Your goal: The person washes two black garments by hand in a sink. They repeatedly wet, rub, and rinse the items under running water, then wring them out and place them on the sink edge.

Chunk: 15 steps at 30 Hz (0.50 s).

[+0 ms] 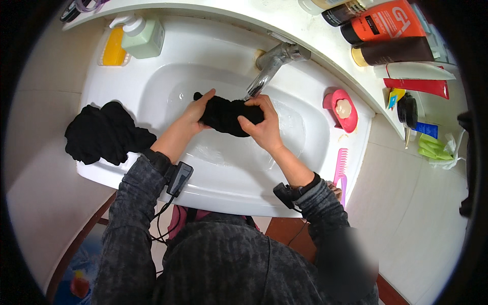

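Over the white sink basin [244, 187], a bunched black cloth [228, 116] is stretched between both hands. My left hand [198, 112] grips its left end, the thumb on top and the fingers mostly hidden beneath. The other end is in my right hand [265, 124], thumb and fingers closed on the fabric just below the spout of the chrome faucet [268, 72]. Water lies in the bottom of the basin. A second heap of black cloth [106, 133] rests on the sink's left rim, beside my left forearm.
At the back left corner are a pump bottle [146, 40] and yellow soap [114, 45] in a dish. On the right rim sit a pink soap holder [349, 110] and a pink comb [341, 164]. A white shelf [228, 13] with tubes and bottles curves above the faucet.
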Motion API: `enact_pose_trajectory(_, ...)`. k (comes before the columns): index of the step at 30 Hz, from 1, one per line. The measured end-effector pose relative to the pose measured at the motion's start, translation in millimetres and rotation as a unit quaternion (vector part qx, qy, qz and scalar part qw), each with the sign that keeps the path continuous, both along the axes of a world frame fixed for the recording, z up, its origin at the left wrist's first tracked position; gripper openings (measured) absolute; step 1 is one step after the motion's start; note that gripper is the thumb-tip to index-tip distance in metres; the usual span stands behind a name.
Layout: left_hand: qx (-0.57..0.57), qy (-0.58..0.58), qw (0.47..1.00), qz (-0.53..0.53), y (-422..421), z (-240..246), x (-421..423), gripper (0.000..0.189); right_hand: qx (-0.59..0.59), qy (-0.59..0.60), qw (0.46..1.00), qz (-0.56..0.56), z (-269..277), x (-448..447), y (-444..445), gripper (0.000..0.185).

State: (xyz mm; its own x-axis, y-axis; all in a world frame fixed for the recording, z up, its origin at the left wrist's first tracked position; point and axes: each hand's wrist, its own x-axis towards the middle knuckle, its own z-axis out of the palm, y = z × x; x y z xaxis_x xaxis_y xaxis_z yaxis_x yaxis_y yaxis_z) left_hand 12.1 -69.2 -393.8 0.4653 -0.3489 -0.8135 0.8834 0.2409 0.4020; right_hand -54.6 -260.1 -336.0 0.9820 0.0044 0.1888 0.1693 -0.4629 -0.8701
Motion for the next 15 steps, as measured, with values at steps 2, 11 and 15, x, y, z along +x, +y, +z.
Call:
enact_pose_trajectory(2, -0.005, -0.003, 1.0, 0.015, 7.8, 3.6, 0.8, 0.058, 0.071, 0.086, 0.992, -0.055, -10.6, 4.1, 2.6, 0.031)
enact_pose_trajectory(11, 0.003, -0.061, 0.997, 0.037, 45.2, 42.5, 10.6, 0.061, 0.339, 0.213, 0.902, -0.161, -32.1, 44.2, 16.1, 0.022)
enact_pose_trajectory(15, -0.001, -0.07, 0.997, 0.035, 56.8, 50.6, 12.4, 0.059, 0.418, 0.215, 0.871, -0.142, -35.0, 53.3, 20.7, 0.022)
